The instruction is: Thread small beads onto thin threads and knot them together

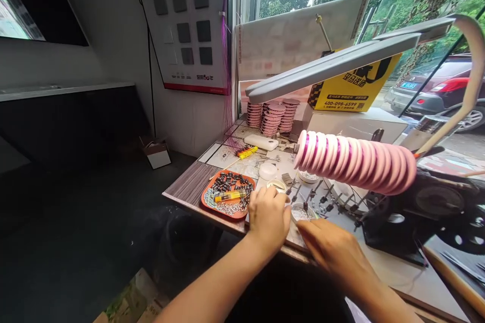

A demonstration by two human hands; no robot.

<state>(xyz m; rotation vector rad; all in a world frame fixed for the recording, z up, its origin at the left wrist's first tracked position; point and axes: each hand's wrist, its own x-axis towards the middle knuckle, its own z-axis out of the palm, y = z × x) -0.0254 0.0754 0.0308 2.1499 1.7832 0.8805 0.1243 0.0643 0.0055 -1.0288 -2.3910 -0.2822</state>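
My left hand (270,216) is over the table's front edge, its fingers curled beside a small round cream dish (276,185). Whatever those fingers hold is hidden. My right hand (332,243) is closed with its fingertips down by a small round white dish (302,213) that has tiny pieces in it. I cannot make out anything in its grip. Left of my left hand lies an orange-red tray (204,203) with black pieces, small silvery bits and a yellow-labelled tube (230,195). Several thin black-tipped rods (314,193) stand beyond my right hand.
A row of pink grooved discs (354,160) wound with purple line sits on a shaft by a black machine (432,202). Pink discs (272,117) are stacked behind. A grey lamp arm (333,66) crosses above, before a yellow box (348,86). Purple strands hang left.
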